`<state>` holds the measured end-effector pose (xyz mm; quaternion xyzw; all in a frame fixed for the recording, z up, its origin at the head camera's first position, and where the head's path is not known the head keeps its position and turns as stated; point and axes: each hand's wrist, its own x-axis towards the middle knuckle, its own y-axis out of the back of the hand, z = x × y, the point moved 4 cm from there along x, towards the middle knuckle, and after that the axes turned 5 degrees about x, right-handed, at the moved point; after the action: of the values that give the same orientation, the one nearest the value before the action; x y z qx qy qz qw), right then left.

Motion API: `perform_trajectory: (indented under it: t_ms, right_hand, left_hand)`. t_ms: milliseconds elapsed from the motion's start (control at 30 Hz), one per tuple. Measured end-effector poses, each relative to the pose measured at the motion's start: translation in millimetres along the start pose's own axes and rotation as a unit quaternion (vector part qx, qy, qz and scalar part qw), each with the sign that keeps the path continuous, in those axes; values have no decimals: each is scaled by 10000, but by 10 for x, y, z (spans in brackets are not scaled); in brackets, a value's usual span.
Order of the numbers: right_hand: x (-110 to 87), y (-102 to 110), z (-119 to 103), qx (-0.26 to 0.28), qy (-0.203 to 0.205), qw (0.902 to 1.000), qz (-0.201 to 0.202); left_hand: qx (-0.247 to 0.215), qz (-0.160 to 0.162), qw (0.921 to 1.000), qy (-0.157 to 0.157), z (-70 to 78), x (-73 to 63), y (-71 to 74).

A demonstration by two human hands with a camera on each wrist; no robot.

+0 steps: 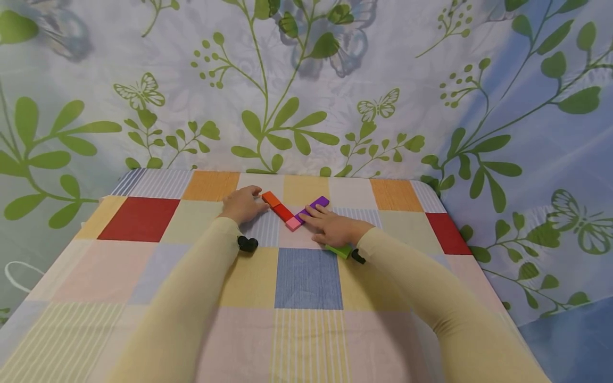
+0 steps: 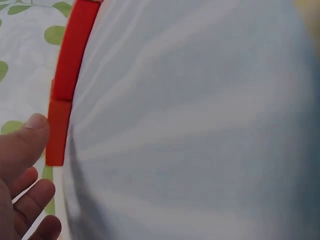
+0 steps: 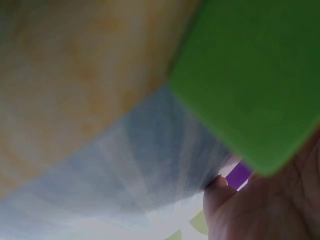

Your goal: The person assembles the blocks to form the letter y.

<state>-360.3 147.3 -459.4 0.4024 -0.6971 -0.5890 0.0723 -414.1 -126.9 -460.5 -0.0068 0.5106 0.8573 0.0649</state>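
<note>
The cloth point(image 1: 308, 279) has bright squares. My left hand point(image 1: 243, 204) is loose, just beside the orange block point(image 1: 271, 199). My right hand point(image 1: 339, 226) is spread over the purple block point(image 1: 321, 201), and a green block point(image 1: 341, 252) pokes out below. A red block point(image 1: 283, 213) and pink block point(image 1: 293, 224) join orange to purple.

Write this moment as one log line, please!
left hand: beside orange block; right hand: over purple strip; red block: between orange block and pink block; green block: partly hidden by right hand
</note>
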Motion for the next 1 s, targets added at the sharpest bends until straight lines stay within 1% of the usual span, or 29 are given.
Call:
perform_trajectory:
  t_ms: [100,167,333,500,667,767,900,1000]
  right_hand:
    - [6,4,1,-12,30,10000,3]
    - [5,14,1,-28,41,10000,0]
    - [-16,52,-2,-43,-9,10000,-24]
    - [-29,59,1,-32,-2,10000,-37]
    - [-11,44,-2,-53,49,10000,-30]
    - [-1,38,-10,-32,48,10000,-47]
    - [1,32,-14,16,51,10000,-70]
    - [-11,29,-2,46,-2,10000,-70]
  left_hand:
    - [86,-95,9998,-155,-84,-21,74]
    - [107,-232,9993,-270,-138,-63,147]
    - [66,-635,9964,-550,-268,-204,321]
    - [-63,-945,9923,-795,-390,-357,422]
    - [-63,-1190,9906,-674,-532,-481,435]
    - [-33,-1276,9900,-603,-580,-546,435]
    - [66,-1245,9903,-619,-609,-611,448]
    - [145,-1194,9906,-657,-623,-616,436]
